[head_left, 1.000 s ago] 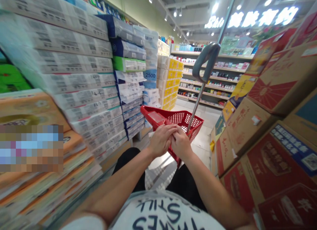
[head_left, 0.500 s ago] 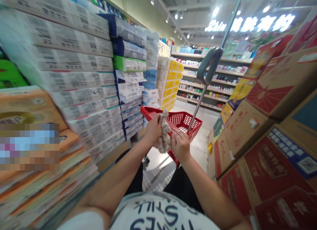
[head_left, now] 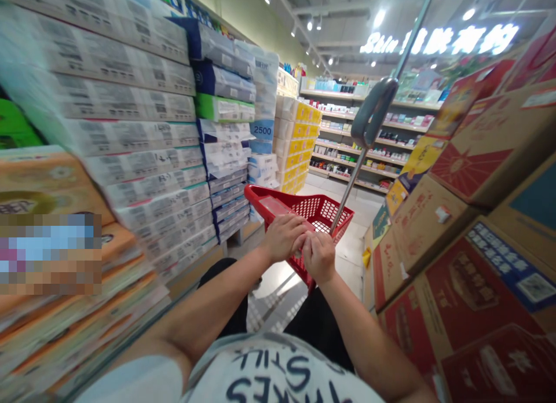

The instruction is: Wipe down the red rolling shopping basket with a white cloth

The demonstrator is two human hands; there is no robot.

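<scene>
My left hand (head_left: 283, 236) and my right hand (head_left: 319, 256) are pressed together in front of me, fingers curled closed. What they enclose is hidden now. They hover over the near rim of a red plastic shopping basket (head_left: 324, 209) that stands on the floor. Its long metal pull handle with a grey grip (head_left: 370, 112) rises up to the right of my hands.
Stacked packs of tissue paper (head_left: 143, 154) fill the left side of the narrow aisle. Piled red and brown cardboard boxes (head_left: 469, 218) crowd the right. Stocked shelves (head_left: 369, 154) line the far end, past a strip of grey floor tiles (head_left: 278, 299).
Half a second ago my left hand held up a crumpled whitish cloth or tissue between the hands. Now both hands have closed together again and it no longer shows.
</scene>
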